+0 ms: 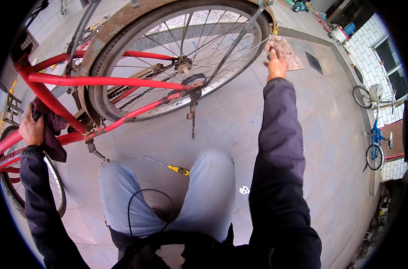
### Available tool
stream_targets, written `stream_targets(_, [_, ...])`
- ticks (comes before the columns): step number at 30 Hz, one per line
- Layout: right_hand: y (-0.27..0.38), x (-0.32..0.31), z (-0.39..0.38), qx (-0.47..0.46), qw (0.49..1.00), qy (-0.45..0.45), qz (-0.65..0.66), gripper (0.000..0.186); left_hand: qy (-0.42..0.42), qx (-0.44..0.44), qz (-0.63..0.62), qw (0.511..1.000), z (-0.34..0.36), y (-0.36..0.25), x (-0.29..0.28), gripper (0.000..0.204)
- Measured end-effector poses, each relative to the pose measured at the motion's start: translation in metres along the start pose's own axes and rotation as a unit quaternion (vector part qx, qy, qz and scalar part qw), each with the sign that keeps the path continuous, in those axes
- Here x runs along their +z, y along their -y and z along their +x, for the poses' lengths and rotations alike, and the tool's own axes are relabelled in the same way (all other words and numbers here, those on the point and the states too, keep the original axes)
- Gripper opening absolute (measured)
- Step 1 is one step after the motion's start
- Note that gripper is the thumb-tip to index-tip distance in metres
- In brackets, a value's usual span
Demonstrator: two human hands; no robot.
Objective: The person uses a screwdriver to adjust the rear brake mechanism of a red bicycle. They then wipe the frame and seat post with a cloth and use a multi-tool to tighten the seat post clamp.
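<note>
A red bicycle frame with a rusty-fendered rear wheel spans the upper left of the view. My left hand is closed on a dark maroon cloth beside the red tubes. My right arm stretches forward, and my right hand has curled fingers just right of the tire, over a worn board; what they hold is hard to make out. A yellow-handled screwdriver lies between my knees on the tiled floor. A small metal multi-wrench lies left of my right forearm.
A blue bicycle stands by the white brick wall at right. A raised step edge runs behind. A dark rectangular plate lies on the floor. A black cable loops over my lap. Tools and clutter sit at upper right.
</note>
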State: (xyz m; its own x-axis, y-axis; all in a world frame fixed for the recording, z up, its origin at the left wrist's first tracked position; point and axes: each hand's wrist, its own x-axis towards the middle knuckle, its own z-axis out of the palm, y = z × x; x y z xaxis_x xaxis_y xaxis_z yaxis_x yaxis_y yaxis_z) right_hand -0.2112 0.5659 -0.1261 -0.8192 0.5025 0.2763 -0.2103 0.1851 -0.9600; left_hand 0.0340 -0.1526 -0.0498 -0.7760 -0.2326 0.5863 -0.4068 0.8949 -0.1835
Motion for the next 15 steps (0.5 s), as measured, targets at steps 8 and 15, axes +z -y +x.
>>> stream_targets(8, [-0.034, 0.009, 0.080, -0.059, 0.987, 0.149, -0.013, 0.048, -0.010, 0.028, 0.022, 0.999, 0.005, 0.035, 0.019, 0.054])
stream_targets(15, [-0.063, 0.026, 0.112, 0.018, 0.948, 0.160, 0.275, 0.043, -0.017, 0.067, 0.005, 0.998, 0.013, 0.058, 0.021, 0.050])
